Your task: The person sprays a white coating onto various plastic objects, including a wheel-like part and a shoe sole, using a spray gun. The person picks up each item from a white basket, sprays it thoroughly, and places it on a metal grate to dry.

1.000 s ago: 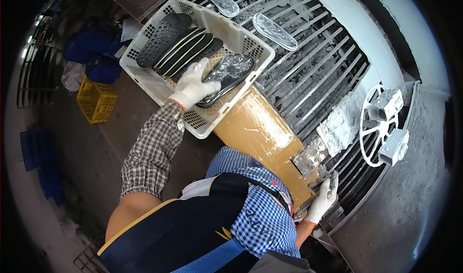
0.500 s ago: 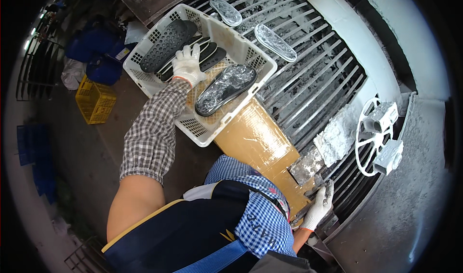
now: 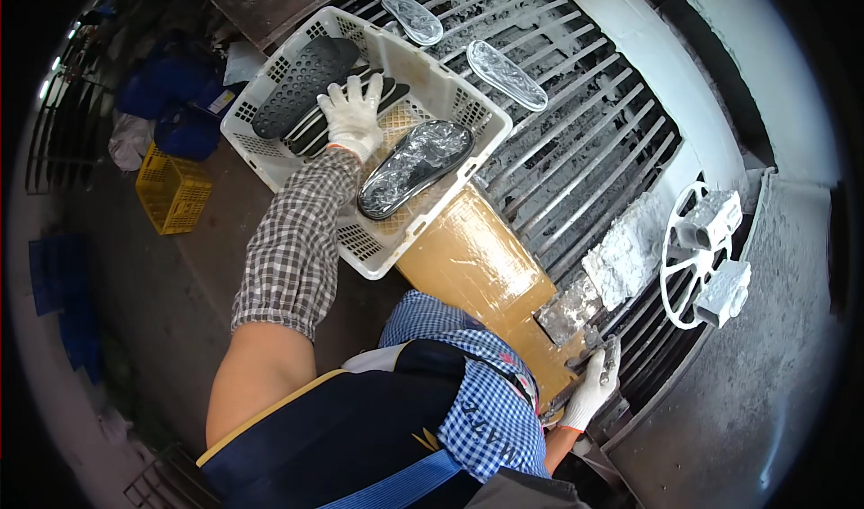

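Because the black, pale-edged, rubbery-looking soles [image 3: 310, 133] lay packed in the white perforated plastic basket [image 3: 432, 74], pinching one rim cleanly seemed best. The white-gloved left hand [image 3: 354, 124] had fingers splayed over them, grasping nothing visible. Past the glossy brown box [image 3: 477, 259], the white-gloved right hand's [image 3: 595, 387] hold couldn't be told.

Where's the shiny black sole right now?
Head view, upper middle: the shiny black sole lies in the right-hand part of the white crate, just right of the gloved left hand.
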{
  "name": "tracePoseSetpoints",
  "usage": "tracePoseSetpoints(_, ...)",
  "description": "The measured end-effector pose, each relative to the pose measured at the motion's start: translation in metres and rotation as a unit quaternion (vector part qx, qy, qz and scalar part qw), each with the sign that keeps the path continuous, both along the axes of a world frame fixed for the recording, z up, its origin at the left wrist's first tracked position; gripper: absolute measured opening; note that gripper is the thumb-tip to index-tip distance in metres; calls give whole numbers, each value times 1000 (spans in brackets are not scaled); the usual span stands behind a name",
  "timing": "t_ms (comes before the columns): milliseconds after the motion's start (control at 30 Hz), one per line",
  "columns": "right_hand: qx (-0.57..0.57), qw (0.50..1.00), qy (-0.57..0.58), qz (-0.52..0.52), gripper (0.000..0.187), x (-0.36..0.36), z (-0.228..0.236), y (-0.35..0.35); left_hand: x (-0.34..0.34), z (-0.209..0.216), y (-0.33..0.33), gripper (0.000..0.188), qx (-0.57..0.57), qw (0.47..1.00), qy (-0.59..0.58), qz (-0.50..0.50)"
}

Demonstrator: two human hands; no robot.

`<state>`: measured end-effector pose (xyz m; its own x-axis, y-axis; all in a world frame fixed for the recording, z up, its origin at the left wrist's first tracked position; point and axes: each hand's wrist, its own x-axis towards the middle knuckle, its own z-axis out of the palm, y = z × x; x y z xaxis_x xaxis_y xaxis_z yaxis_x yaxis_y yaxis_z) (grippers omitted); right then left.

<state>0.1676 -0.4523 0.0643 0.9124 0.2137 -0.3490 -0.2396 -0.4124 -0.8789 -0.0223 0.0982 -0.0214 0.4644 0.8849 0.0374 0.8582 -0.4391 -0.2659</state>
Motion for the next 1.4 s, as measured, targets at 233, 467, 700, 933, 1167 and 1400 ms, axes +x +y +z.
tracePoseSetpoints(233,-18,997,-80,11,54,-1,-10,3,-14,3,36,91,-16,997,-48,60)
tracePoseSetpoints(467,-6,999,-42,11,52,-6,-9,11,-12,-13,50,60,-5,994,-91,60)
tracePoseSetpoints(700,-30,999,-32,0,52,-5,-9,8,-18,-7,28,32,9,994,-99,-52)
tracePoseSetpoints(933,-4,999,-50,-1,53,-5,-22,9,-25,-11,26,41,-79,994,-57,-41)
tracePoseSetpoints(1167,-8,998,-56,1,52,-3,-17,5,-11,1,84,64,-192,975,-76,76)
tracePoseSetpoints(1400,-15,998,-63,-6,54,-6,-27,-3,8,11,26,118,-241,962,-118,44)
